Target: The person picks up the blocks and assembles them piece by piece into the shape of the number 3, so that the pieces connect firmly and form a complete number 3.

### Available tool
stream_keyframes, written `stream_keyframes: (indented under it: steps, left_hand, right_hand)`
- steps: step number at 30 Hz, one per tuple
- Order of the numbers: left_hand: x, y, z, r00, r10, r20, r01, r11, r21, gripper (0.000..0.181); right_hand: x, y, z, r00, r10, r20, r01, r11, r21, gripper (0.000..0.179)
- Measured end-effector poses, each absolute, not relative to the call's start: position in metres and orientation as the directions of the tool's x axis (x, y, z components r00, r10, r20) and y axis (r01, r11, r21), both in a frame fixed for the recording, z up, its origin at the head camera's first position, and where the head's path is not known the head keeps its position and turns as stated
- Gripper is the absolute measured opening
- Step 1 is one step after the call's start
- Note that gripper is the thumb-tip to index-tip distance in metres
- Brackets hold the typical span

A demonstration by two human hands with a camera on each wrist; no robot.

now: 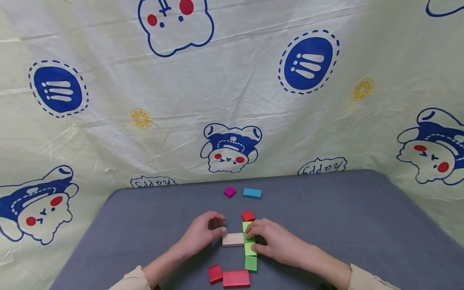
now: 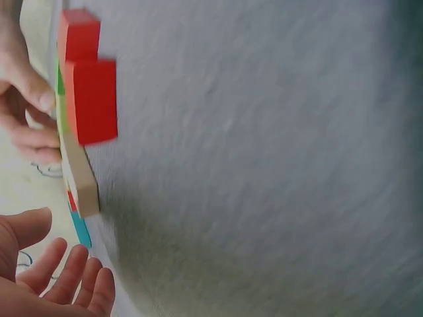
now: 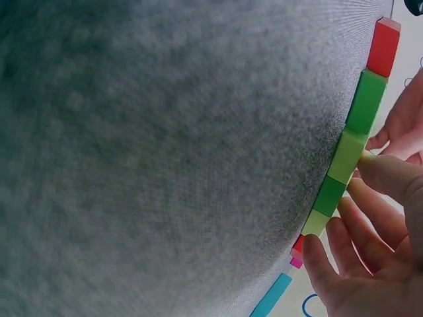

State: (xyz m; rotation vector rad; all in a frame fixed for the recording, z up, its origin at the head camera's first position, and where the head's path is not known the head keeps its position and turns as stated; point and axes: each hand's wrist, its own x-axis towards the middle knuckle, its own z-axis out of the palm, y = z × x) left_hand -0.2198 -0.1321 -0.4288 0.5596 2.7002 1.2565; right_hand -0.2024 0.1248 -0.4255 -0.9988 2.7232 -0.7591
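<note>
A column of light and dark green blocks runs away from me in the head view. My right hand reaches over it from the right, its thumb touching the lower light green block and its fingertips at the dark green block and upper light green block. Against the column's left side lies a plain wooden block. My left hand hovers by that block's left end, fingers loosely bent, holding nothing. Another dark green block forms the near end of the column.
A large red block and a smaller red block lie nearest me. Beyond the column sits a red block; farther back are a magenta block and a blue block. Behind the grey table hangs a printed curtain.
</note>
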Motion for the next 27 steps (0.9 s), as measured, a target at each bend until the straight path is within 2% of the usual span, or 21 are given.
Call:
stream_keyframes:
  steps: [9, 16, 27]
  left_hand:
    - [-0.254, -0.128, -0.416, -0.932, 0.315, 0.178, 0.344, 0.617, 0.708, 0.027]
    - [-0.287, -0.122, -0.413, -0.945, 0.262, 0.195, 0.323, 0.654, 0.684, 0.030]
    - [-0.324, -0.107, -0.425, -0.919, 0.350, 0.182, 0.380, 0.658, 0.650, 0.036]
  right_hand:
    - [-0.205, 0.125, -0.426, -0.776, -0.630, 0.023, -0.548, 0.656, -0.518, 0.020]
    - [-0.206, 0.124, -0.427, -0.777, -0.630, 0.015, -0.542, 0.656, -0.525, 0.020]
    - [-0.205, 0.126, -0.427, -0.776, -0.631, 0.004, -0.536, 0.656, -0.531, 0.020]
